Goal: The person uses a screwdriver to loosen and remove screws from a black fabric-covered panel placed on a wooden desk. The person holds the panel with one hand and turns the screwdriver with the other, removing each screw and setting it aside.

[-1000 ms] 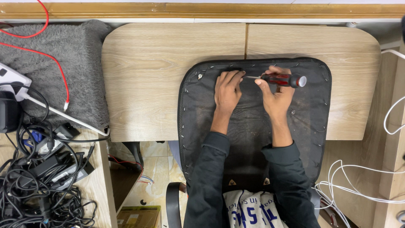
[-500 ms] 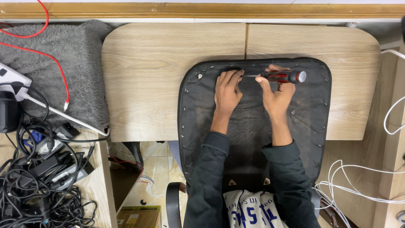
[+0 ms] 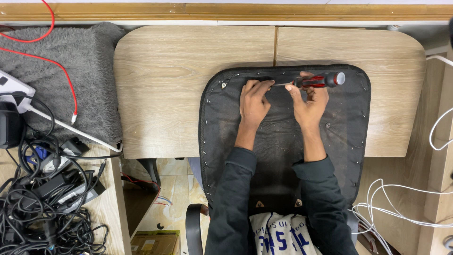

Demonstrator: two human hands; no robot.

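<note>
A black, fabric-covered chair seat lies underside up on a light wooden table, with staples along its edges. My left hand presses flat on the fabric near the seat's far edge, fingertips bent at the spot where the tool's tip meets it. My right hand grips a screwdriver with a red and black handle, held almost level, its metal shaft pointing left toward my left fingertips.
A grey fluffy cushion with a red cable lies at the left. A tangle of black cables and adapters fills the lower left. White cables hang at the lower right. A wooden rail runs along the back.
My right hand has tilted the screwdriver's handle up and slightly right. My left fingers have curled a little tighter at the tip. The seat has not moved.
</note>
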